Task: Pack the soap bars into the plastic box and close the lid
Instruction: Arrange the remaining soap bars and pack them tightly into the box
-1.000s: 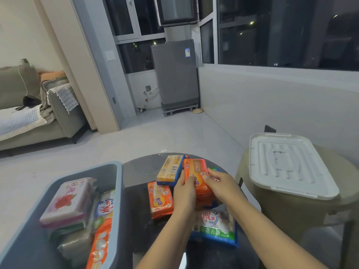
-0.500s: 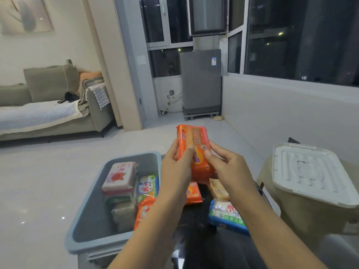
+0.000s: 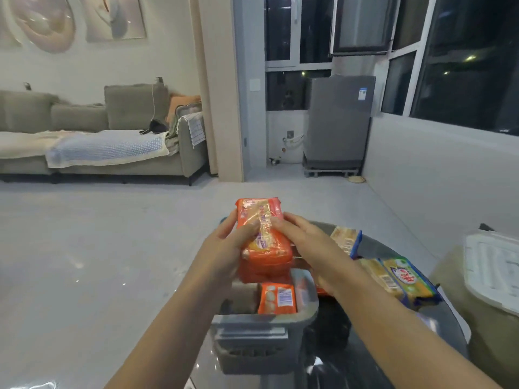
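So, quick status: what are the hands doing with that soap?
Both hands, left and right, grip orange soap pack above grey box. White lid off, lying right. Nothing in the way.

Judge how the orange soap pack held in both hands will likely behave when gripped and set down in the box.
The orange soap pack looks blocky, so it probably stays stiff. Its glossy wrapper may be slippery; left hand and right hand both grip it. Flat faces suggest it won't roll in the grey box.
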Tool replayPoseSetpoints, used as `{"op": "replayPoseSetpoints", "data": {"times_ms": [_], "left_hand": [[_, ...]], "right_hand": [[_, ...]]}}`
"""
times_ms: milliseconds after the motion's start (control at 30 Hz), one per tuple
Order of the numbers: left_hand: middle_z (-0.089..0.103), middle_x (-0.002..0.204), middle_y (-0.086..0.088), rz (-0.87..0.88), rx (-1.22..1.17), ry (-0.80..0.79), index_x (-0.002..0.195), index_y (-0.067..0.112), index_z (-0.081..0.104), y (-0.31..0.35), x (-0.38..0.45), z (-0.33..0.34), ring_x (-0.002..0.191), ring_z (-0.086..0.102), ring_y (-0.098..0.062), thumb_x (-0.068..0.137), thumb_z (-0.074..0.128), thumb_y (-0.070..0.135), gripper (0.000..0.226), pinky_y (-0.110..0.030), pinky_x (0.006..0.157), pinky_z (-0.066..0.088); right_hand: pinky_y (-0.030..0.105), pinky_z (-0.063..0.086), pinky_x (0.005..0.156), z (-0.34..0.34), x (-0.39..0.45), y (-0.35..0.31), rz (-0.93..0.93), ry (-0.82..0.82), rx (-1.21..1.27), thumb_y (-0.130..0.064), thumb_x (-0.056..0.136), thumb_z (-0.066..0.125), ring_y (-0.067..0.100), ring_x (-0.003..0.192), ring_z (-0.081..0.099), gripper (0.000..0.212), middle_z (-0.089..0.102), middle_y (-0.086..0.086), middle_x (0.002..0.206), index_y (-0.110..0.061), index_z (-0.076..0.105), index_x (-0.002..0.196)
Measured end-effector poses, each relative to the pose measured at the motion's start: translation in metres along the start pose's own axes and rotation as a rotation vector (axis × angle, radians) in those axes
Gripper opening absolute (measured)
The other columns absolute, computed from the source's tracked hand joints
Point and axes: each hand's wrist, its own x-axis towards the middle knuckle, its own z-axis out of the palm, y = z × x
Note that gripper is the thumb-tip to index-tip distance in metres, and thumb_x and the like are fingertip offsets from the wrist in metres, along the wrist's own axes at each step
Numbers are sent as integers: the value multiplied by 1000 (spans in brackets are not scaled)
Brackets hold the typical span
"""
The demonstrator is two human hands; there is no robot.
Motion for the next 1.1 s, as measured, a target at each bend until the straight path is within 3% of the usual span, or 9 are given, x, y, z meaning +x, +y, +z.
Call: {"op": "replayPoseSetpoints", "data": {"times_ms": [133, 267, 400, 533, 667, 833, 933, 1033, 1100], "left_hand": [[77, 95, -1, 28, 192, -41, 113, 31, 64, 1, -4, -27, 81, 74, -17, 84, 65, 32, 29, -28, 65, 59], [73, 106, -1, 5, 434, 5, 123, 26, 61, -1, -3, -46, 93, 70, -15, 85, 57, 48, 44, -35, 88, 55], [72, 105, -1, -67, 500, 4, 119, 18, 66, -10, -2, -60, 95, 68, -16, 88, 59, 40, 39, -38, 95, 52], [46, 133, -3, -70, 576, 128, 117, 23, 64, -24, 2, -64, 121, 51, -21, 86, 62, 38, 35, -40, 101, 47], [50, 135, -4, -177, 408, 7, 130, 30, 47, -35, 2, -66, 102, 65, -24, 91, 58, 23, 41, -40, 86, 57], [44, 138, -2, -213, 530, -18, 146, 45, 4, -41, 10, -71, 101, 62, -21, 88, 60, 12, 87, -30, 72, 58], [43, 140, 0, -220, 556, -12, 148, 42, 1, -41, 16, -73, 97, 59, -16, 87, 62, 13, 91, -22, 64, 55], [51, 122, 6, -228, 562, 14, 149, 39, 4, -40, 20, -72, 78, 53, -7, 86, 64, 13, 90, -13, 46, 47], [49, 129, 0, -239, 579, 30, 148, 38, 6, -40, 22, -71, 85, 53, -12, 84, 65, 12, 91, -16, 52, 48]], "right_hand": [[35, 59, 64, 13, 19, 0, 158, -123, 123, -39, 80, 66, 25, 83, 72, 45, 71, 12, 101, -18, 55, 117], [36, 59, 63, 22, 28, 5, 309, -172, 68, -36, 78, 68, 28, 79, 72, 39, 73, 14, 90, -9, 61, 106], [42, 56, 73, 29, 33, 14, 439, -196, -19, -32, 80, 66, 32, 84, 68, 38, 69, 18, 97, -7, 59, 107], [46, 53, 78, 33, 36, 23, 565, -257, -16, -31, 82, 64, 34, 92, 65, 30, 66, 18, 101, -7, 57, 100], [51, 46, 90, 41, 43, 34, 675, -297, 50, -21, 84, 63, 37, 101, 60, 32, 61, 22, 112, -3, 53, 108], [52, 37, 102, 46, 54, 43, 780, -332, 21, -12, 88, 58, 37, 110, 55, 33, 60, 22, 114, 1, 51, 117], [52, 40, 96, 45, 61, 44, 816, -367, -44, -7, 88, 56, 37, 103, 57, 30, 61, 22, 109, 3, 51, 116], [50, 46, 89, 45, 69, 46, 845, -397, -162, -6, 87, 58, 36, 95, 60, 25, 62, 21, 106, 2, 51, 110], [50, 46, 90, 44, 73, 45, 869, -423, -219, -6, 85, 61, 36, 96, 60, 28, 63, 21, 107, 3, 50, 109]]}}
